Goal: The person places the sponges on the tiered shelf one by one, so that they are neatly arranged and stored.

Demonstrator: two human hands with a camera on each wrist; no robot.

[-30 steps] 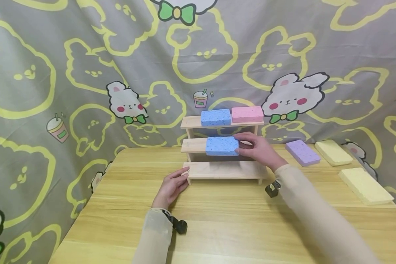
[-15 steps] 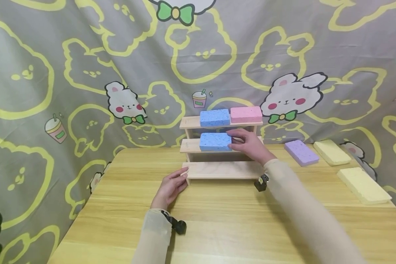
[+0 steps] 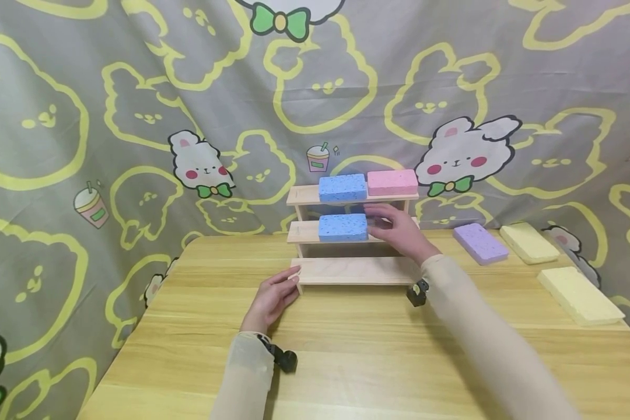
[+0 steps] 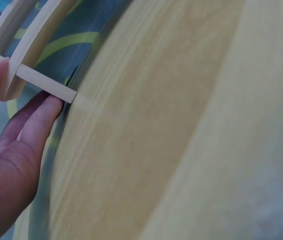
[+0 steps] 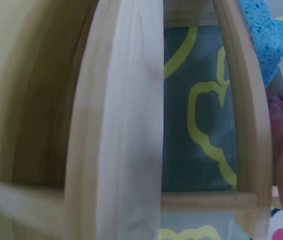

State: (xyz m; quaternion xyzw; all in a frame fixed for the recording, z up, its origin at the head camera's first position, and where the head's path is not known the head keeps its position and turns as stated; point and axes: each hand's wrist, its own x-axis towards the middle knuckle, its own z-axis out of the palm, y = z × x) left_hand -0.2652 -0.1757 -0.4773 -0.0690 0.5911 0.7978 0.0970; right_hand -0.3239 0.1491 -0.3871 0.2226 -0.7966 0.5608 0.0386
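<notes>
A three-tier wooden display shelf stands at the back of the table. My left hand holds the left end of its lowest tier, with fingers around the side post in the left wrist view. On the middle tier lies a blue sponge. My right hand is just right of that sponge, its fingers loosely bent and a small gap showing in the right wrist view. The top tier carries another blue sponge and a pink sponge side by side. The right hand hides the middle tier's right part.
To the right of the shelf, a purple sponge and a pale yellow sponge lie on the wooden table. A second yellow sponge is nearer the right edge. A patterned grey curtain hangs close behind.
My right hand moved the blue sponge left and back onto the middle tier, then let go of it. The left hand has stayed at the shelf's end.
</notes>
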